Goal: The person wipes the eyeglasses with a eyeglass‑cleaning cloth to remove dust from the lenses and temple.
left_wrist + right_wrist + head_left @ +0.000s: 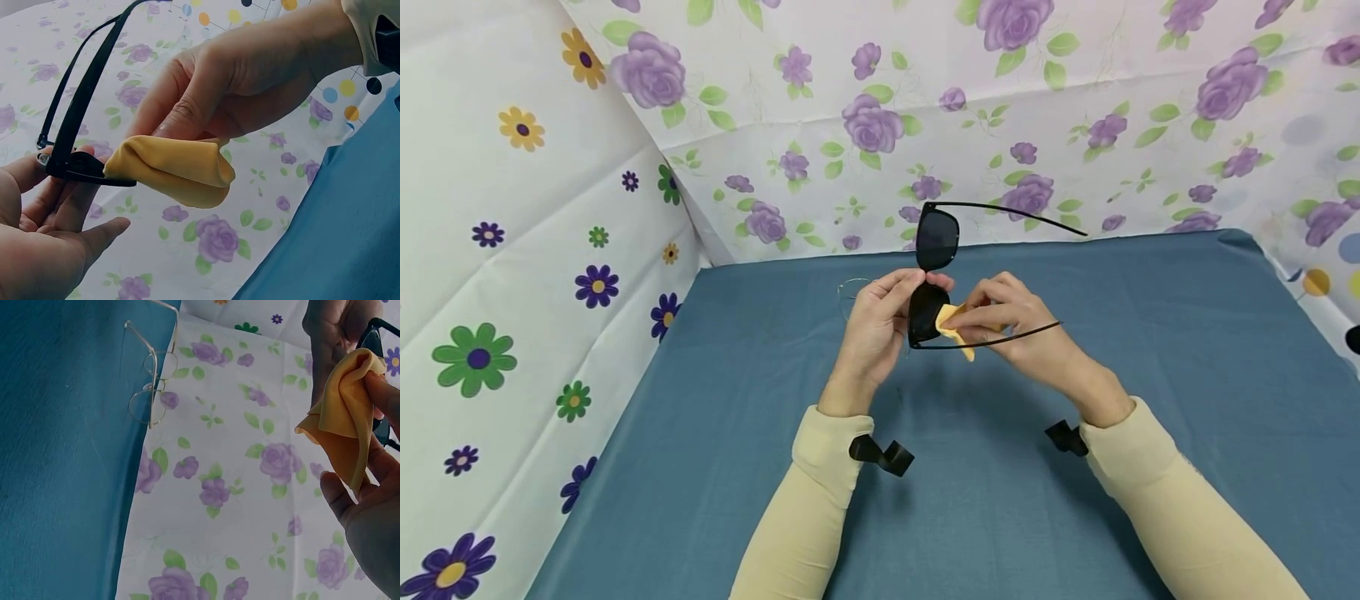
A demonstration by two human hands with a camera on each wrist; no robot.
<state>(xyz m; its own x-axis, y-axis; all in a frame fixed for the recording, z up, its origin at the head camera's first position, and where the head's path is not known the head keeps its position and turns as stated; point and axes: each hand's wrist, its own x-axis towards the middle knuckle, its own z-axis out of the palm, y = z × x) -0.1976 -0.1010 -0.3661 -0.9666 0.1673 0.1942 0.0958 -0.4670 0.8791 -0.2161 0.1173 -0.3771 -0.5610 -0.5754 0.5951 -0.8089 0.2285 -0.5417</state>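
A pair of black sunglasses [937,239] is held up above the table, the lenses stacked one over the other and both temples pointing right. My left hand [874,327] pinches the frame near the bridge, between thumb and fingers. With its thumb and fingers, my right hand [1026,325] holds a folded yellow cloth [175,172] on the lower lens. The cloth covers part of that lens, and its loose end hangs below the fingers. In the right wrist view, the cloth [347,412] hides much of the sunglasses.
Thin wire-framed eyeglasses [153,381] lie on the blue tablecloth [737,433], partly behind my left hand in the head view. A floral curtain [820,167] rises at the table's far edge. Another flowered sheet [535,292] hangs on the left.
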